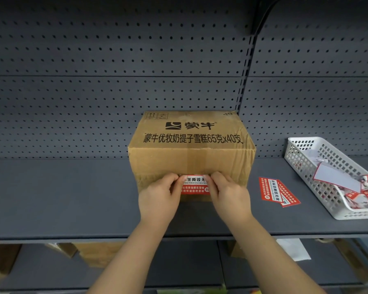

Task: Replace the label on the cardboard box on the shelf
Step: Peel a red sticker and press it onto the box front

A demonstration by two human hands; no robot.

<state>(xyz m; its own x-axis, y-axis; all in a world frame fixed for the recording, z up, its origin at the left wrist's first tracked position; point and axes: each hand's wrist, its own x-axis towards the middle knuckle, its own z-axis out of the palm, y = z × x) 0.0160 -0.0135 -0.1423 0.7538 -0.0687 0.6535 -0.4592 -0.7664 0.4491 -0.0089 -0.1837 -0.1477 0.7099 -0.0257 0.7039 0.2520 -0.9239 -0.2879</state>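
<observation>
I see my left hand [157,196] and right hand [227,194], each grip pinched on a side of the red label [194,185] low on the cardboard box [189,149] on the shelf [72,198]. My fingers hide the label's ends.

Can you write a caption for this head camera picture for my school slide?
Both hands, left hand and right hand, press a red label onto a cardboard box on the shelf.

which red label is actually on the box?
The red label between both hands on the cardboard box front; the two spare labels lie loose on the shelf.
</observation>
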